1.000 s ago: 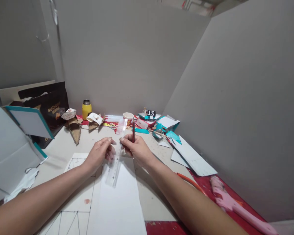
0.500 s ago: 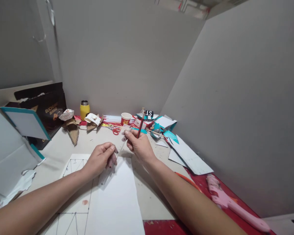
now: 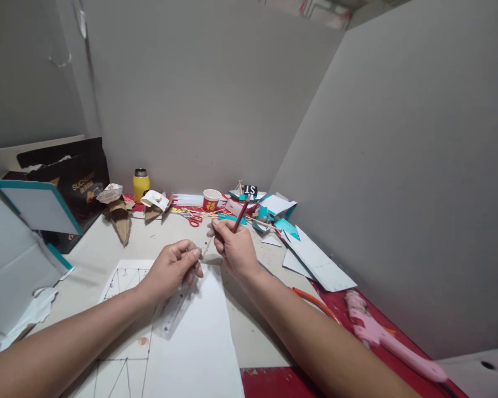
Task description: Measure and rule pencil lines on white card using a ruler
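Note:
A clear plastic ruler (image 3: 172, 314) slants above the white sheet, its middle pinched by the closed fingers of my left hand (image 3: 176, 268). My right hand (image 3: 236, 243) is closed around a dark red pencil (image 3: 241, 214) that points up and away. The far end of the ruler reaches the fingertips of my right hand; whether they grip it I cannot tell. Below my hands lies a white paper (image 3: 195, 342), blank on its right part. Black lines forming triangles and rectangles (image 3: 126, 359) are drawn on its left part, with an orange smudge.
At the back stand a yellow bottle (image 3: 141, 186), a red paper cup (image 3: 211, 200) and red-handled scissors (image 3: 195, 221). Cut cardboard pieces (image 3: 323, 265) lie to the right, near a pink glue gun (image 3: 382, 334). A black box (image 3: 72, 188) and a folded white board (image 3: 8, 260) stand left.
The ruler's far end has dropped lower by my right fingers, and its near end has shifted down and left over the paper. Both hands keep their holds. The view has shifted slightly.

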### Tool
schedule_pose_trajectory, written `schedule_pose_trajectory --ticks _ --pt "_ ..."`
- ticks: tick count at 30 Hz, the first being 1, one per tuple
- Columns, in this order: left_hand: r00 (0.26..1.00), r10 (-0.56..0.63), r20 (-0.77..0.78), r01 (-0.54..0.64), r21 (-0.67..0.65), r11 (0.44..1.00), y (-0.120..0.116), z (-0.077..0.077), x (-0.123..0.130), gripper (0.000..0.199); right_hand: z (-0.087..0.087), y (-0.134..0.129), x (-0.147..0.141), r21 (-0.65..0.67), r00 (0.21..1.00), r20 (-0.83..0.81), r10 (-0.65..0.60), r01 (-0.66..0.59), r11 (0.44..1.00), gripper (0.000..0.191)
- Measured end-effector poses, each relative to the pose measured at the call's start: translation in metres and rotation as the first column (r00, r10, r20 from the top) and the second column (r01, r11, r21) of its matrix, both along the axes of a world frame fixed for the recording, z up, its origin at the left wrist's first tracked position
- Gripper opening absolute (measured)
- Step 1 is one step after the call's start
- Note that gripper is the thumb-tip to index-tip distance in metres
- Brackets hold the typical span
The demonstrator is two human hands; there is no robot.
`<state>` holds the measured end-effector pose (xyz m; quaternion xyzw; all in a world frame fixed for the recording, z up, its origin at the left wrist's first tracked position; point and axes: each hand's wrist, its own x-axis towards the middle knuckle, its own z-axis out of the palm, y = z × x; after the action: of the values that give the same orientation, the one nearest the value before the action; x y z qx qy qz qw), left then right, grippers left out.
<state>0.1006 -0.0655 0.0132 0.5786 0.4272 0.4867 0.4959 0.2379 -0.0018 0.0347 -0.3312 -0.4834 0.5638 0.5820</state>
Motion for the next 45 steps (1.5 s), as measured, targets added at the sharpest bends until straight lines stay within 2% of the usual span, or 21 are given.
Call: schedule_pose_trajectory --ticks 6,8,10,12,14,16,19,23,25,28,31,33,35,38,41,45 --pt "0.999 0.026 0.034 -0.024 -0.037 0.999 0.002 -0.002 -0.001 0.031 0.008 0.024 0.018 -0.054 0.977 -0.107 -0.184 0.179 0.982 0.031" --pt "0.997 0.053 0.055 -0.051 -0.049 0.998 0.003 -0.003 -0.002 0.032 0.013 0.031 0.025 -0.078 0.975 -0.115 -0.193 0.185 0.98 0.031" --pt "0.994 0.079 0.072 -0.074 -0.062 0.995 0.004 -0.004 -0.003 0.034 0.015 0.031 0.026 -0.101 0.987 -0.09 -0.13 0.121 0.988 0.033" --pt "0.992 0.094 0.08 -0.088 -0.081 0.993 0.005 -0.005 -0.003 0.035 0.012 0.022 0.021 -0.129 0.999 -0.037 -0.001 -0.004 0.992 0.038" --pt "0.991 0.102 0.082 -0.093 -0.104 0.99 0.006 -0.005 -0.002 0.035 0.008 0.011 0.012 -0.152 0.99 0.017 0.142 -0.137 0.979 0.041" --pt "0.991 0.109 0.083 -0.098 -0.127 0.987 0.006 -0.005 -0.002 0.035 0.004 0.001 0.005 -0.151 0.972 0.053 0.231 -0.221 0.964 0.04" --pt "0.987 0.13 0.093 -0.114 -0.156 0.981 0.007 -0.005 -0.002 0.038 0.003 -0.002 0.002 -0.111 0.971 0.066 0.231 -0.223 0.968 0.039" --pt "0.979 0.153 0.131 -0.126 -0.199 0.972 0.008 -0.005 -0.004 0.041 0.006 0.009 0.009 -0.055 0.991 0.038 0.13 -0.128 0.99 0.041" --pt "0.98 0.126 0.154 -0.087 -0.239 0.967 0.01 -0.004 -0.005 0.044 0.008 0.014 0.012 -0.039 0.996 0.023 0.087 -0.086 0.996 0.043" --pt "0.982 0.005 0.187 0.059 -0.335 0.941 0.009 -0.002 -0.007 0.051 0.012 0.017 0.015 -0.021 0.998 0.008 0.066 -0.066 0.998 0.043" --pt "0.966 -0.143 0.214 0.221 -0.411 0.884 0.006 0.003 -0.008 0.057 0.016 0.014 0.015 -0.015 0.995 -0.002 0.103 -0.103 0.995 0.044" --pt "0.96 -0.164 0.226 0.245 -0.402 0.882 0.005 0.006 -0.01 0.053 0.017 0.011 0.015 -0.02 0.991 -0.001 0.134 -0.134 0.991 0.045" --pt "0.967 -0.106 0.233 0.185 -0.349 0.919 0.006 0.007 -0.01 0.043 0.017 0.007 0.013 -0.026 0.988 0.008 0.155 -0.155 0.988 0.046" --pt "0.973 0.046 0.228 0.01 -0.237 0.971 0.01 0.005 -0.011 0.031 0.01 -0.001 0.007 -0.043 0.979 0.05 0.195 -0.193 0.98 0.047" --pt "0.967 0.166 0.194 -0.142 -0.133 0.981 0.012 0.0 -0.01 0.025 0.0 -0.009 -0.001 -0.051 0.966 0.105 0.235 -0.231 0.972 0.041" --pt "0.974 0.194 0.119 -0.189 -0.05 0.981 0.01 -0.004 -0.007 0.022 -0.007 -0.013 -0.005 -0.03 0.969 0.132 0.209 -0.207 0.978 0.029"
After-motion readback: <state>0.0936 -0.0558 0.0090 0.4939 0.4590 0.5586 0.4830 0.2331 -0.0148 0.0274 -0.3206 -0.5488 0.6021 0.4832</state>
